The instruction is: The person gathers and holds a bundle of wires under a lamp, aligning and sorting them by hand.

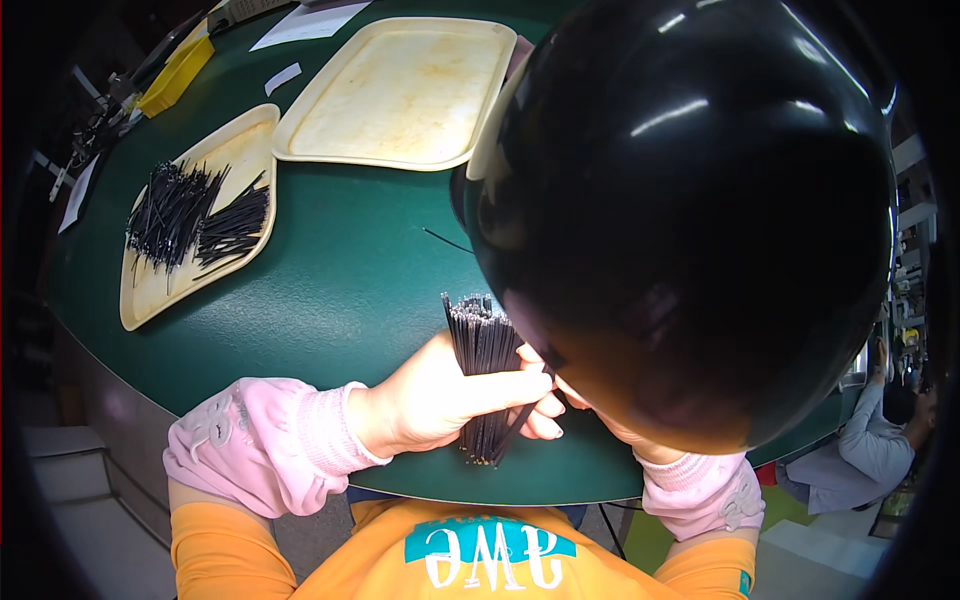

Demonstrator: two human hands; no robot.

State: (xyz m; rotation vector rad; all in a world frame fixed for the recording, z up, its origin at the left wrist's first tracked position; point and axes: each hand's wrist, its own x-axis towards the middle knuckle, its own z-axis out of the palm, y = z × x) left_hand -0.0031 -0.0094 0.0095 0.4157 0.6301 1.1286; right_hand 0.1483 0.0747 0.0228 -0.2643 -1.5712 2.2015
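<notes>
A thick bundle of thin black wires (484,340) stands almost upright in my left hand (425,395), whose thumb and fingers wrap round its middle. The tips at its upper end look pale or metallic. Close beside the bundle is my right hand (622,432), its fingertips near my left thumb and apparently pinched together. A large glossy black dome (690,220) covers most of that hand, so what it holds, if anything, is hidden. One black strand leans out of the bundle's lower part toward the right fingers.
On the green table (340,250), a cream tray (140,300) at left holds heaps of black wires (175,210). Another cream tray (400,90) lies farther back. A loose wire (447,240) pokes out beside the dome. A yellow bin (178,75) stands far left; another person (865,440) is at right.
</notes>
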